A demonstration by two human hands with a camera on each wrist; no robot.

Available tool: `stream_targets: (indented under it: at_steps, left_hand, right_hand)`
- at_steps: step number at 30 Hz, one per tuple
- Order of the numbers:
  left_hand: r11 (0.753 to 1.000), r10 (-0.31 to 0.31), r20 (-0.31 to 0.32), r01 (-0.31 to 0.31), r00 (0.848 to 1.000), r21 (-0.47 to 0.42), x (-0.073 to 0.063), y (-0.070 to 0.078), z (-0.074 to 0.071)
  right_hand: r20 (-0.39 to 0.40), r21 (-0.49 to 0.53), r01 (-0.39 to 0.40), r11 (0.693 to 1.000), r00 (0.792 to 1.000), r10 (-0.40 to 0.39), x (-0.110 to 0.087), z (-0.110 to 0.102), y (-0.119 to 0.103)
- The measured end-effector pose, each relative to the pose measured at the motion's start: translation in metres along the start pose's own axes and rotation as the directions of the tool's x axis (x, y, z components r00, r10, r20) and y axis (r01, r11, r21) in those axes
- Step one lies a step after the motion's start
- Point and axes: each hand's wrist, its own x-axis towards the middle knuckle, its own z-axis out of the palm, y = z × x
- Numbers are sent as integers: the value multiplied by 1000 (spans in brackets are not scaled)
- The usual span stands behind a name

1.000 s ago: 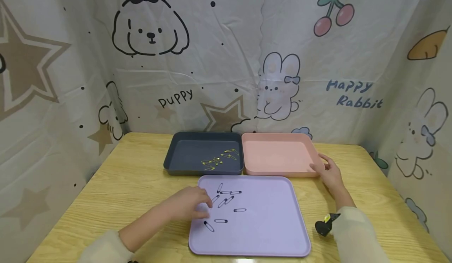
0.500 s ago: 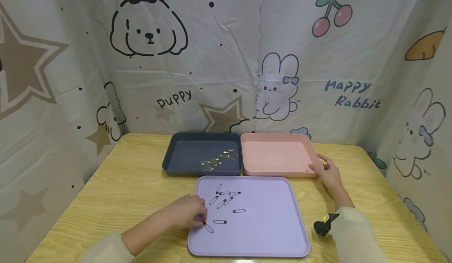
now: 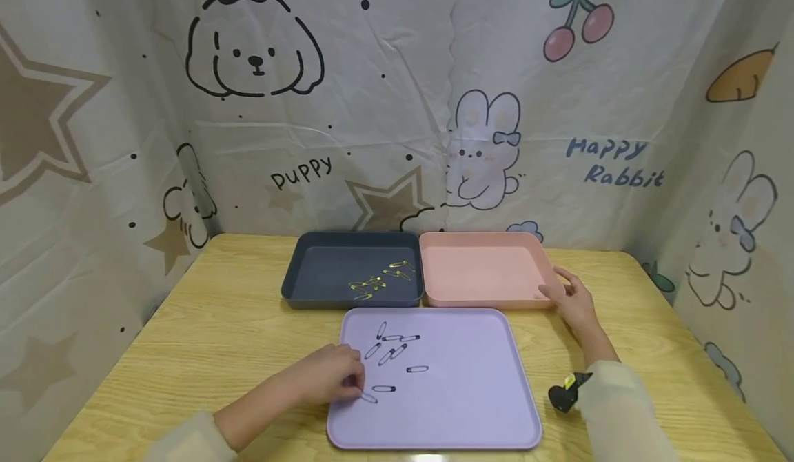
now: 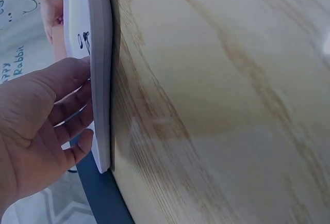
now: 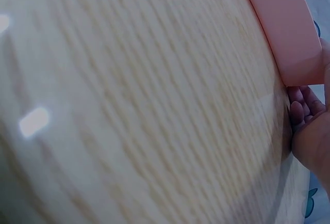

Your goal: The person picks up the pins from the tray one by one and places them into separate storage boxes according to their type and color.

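Observation:
In the head view my left hand [image 3: 327, 374] reaches over the left edge of the lavender tray [image 3: 465, 400] and pinches the black-headed end of a safety pin [image 3: 370, 398]. The pin's free end points right. Several more black-headed safety pins [image 3: 384, 389] lie scattered on the tray's left half. The left wrist view shows that hand [image 4: 44, 113] from behind, with the tray's edge hiding the fingertips. My right hand [image 3: 577, 302] holds the pink tray [image 3: 484, 269] at its front right corner, thumb over the rim and fingers along the outside.
Behind the lavender tray, a dark grey tray [image 3: 322, 272] stands side by side with the pink one and holds several yellow safety pins [image 3: 366, 285]. All three trays rest on a wood-grain table [image 3: 236, 317]. A printed curtain [image 3: 372, 117] closes off the back and sides.
My left hand has come nearer to me and down onto the front left safety pin, pinching it and turning it slightly. The right hand has stayed at the pink tray's corner.

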Motion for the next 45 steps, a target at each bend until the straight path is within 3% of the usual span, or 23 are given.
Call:
stream_targets:
  at_steps: [9, 15, 19, 24, 30, 39, 45]
  left_hand:
    - [986, -50, -20, 46, 999, -163, 4, -6, 3]
    - [935, -99, -12, 89, 995, -344, 9, -13, 1]
    - [905, -132, -24, 111, 991, -411, 16, -18, -4]
    - [887, -157, -68, 110, 985, -448, 28, -22, -16]
    - [885, -174, -135, 94, 975, -455, 44, -28, -27]
    - [846, -233, -127, 137, 964, -515, 76, -31, -42]
    - [846, -239, -150, 130, 959, -518, 99, -31, -48]
  right_hand:
    - [-18, -6, 22, 1000, 1000, -22, 1, 1, 1]
    - [-26, -1, 11, 1000, 1000, -11, 1, 1, 3]
    - [-33, 3, 28, 1000, 999, -28, 2, 0, 4]
    - [-42, 14, 37, 999, 998, -36, 3, 0, 6]
    - [-38, 15, 8, 1000, 999, -7, 5, 2, 5]
    - [-38, 44, -3, 999, 999, 4, 4, 3, 4]
    - [-41, 35, -4, 999, 999, 6, 4, 1, 5]
